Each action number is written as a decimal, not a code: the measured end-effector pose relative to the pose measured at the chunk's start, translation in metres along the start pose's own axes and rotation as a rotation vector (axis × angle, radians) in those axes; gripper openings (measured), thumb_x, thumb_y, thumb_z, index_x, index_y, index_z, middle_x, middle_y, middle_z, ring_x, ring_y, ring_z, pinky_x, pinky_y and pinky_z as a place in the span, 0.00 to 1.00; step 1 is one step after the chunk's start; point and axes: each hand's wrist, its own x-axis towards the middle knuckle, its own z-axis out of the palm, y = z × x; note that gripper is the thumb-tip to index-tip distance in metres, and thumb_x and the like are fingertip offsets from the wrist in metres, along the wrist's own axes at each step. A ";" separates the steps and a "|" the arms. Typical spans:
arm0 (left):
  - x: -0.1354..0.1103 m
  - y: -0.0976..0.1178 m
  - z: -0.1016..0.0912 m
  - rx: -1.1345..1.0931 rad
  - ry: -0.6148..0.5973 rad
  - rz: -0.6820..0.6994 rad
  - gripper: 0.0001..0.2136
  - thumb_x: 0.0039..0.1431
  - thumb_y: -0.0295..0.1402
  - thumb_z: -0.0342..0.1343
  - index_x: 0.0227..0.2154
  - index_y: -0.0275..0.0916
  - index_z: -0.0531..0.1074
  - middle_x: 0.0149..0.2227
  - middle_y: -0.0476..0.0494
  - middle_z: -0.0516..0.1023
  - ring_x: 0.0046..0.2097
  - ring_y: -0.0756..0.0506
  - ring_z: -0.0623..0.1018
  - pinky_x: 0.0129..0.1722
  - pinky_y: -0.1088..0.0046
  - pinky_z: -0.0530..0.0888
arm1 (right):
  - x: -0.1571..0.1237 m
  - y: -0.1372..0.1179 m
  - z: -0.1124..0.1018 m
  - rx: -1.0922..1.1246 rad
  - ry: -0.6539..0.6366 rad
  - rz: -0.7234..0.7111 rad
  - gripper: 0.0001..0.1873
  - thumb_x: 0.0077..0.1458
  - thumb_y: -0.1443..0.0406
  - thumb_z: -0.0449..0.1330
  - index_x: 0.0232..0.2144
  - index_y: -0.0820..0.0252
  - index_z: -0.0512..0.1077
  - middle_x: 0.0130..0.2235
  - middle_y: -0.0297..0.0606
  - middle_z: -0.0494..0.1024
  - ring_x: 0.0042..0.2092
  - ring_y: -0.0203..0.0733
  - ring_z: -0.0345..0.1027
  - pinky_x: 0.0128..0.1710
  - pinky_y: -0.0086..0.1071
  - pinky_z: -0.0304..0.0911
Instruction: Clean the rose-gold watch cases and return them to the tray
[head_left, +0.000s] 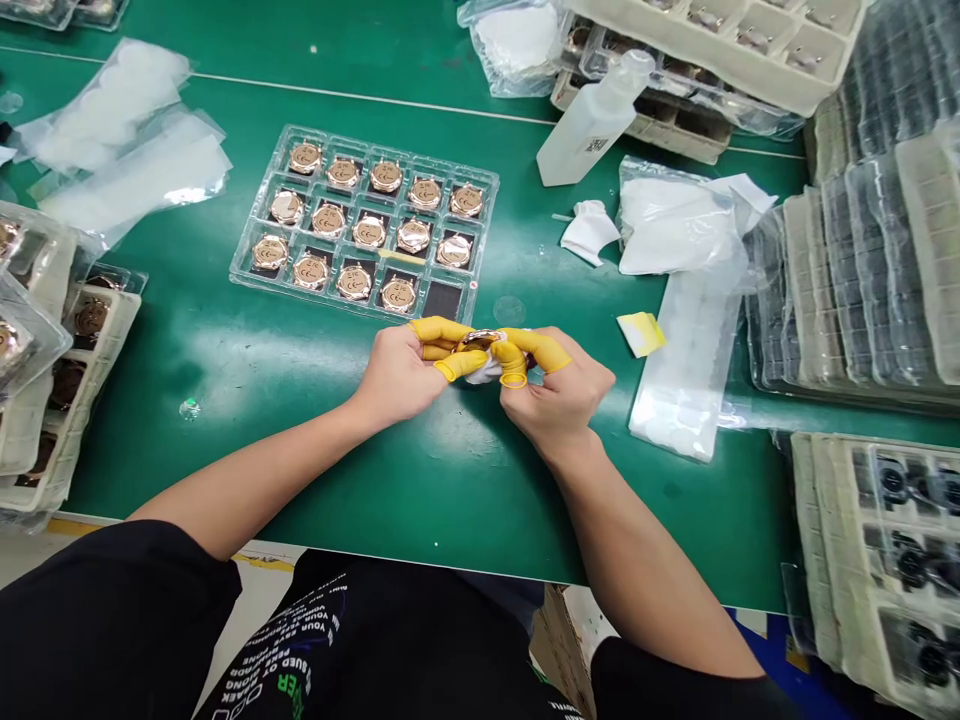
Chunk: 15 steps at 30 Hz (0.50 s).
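Yellow finger cots cover the fingertips of both hands. My left hand (405, 370) pinches a rose-gold watch case (484, 338) by its edge, in front of my body. Against the same case, my right hand (555, 385) presses its fingers, with a crumpled white wipe (486, 373) bunched between them. The fingers hide most of the case. Just beyond my hands lies a clear plastic tray (238, 272) with rows of similar watch cases, engraved backs up. Its near right compartment shows a black bottom.
A white plastic bottle (589, 130) stands tilted in view at the back right. Near it lie a crumpled wipe (590, 232), a bag of white wipes (675, 225) and a yellow-and-white slip (641, 334). Stacked trays (825, 290) line the right; more trays (112, 330) stand left.
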 end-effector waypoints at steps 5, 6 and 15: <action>0.000 -0.001 0.001 -0.089 -0.035 -0.080 0.20 0.38 0.36 0.80 0.35 0.35 0.82 0.40 0.42 0.87 0.40 0.44 0.86 0.48 0.64 0.85 | 0.000 -0.003 0.003 0.006 0.088 -0.068 0.12 0.66 0.61 0.58 0.29 0.57 0.72 0.24 0.34 0.70 0.24 0.34 0.59 0.23 0.32 0.52; 0.000 -0.001 0.001 -0.091 -0.048 -0.085 0.20 0.38 0.37 0.80 0.35 0.35 0.82 0.40 0.42 0.87 0.41 0.43 0.86 0.48 0.63 0.84 | 0.000 -0.005 0.005 -0.010 0.085 -0.053 0.15 0.67 0.59 0.57 0.27 0.56 0.70 0.23 0.33 0.67 0.23 0.34 0.57 0.23 0.32 0.50; 0.004 0.001 0.002 -0.183 0.024 -0.204 0.25 0.40 0.34 0.80 0.41 0.36 0.76 0.36 0.43 0.86 0.36 0.46 0.85 0.41 0.65 0.84 | 0.007 0.014 0.017 0.417 0.166 0.669 0.25 0.68 0.43 0.55 0.32 0.55 0.72 0.24 0.28 0.67 0.22 0.31 0.59 0.21 0.29 0.58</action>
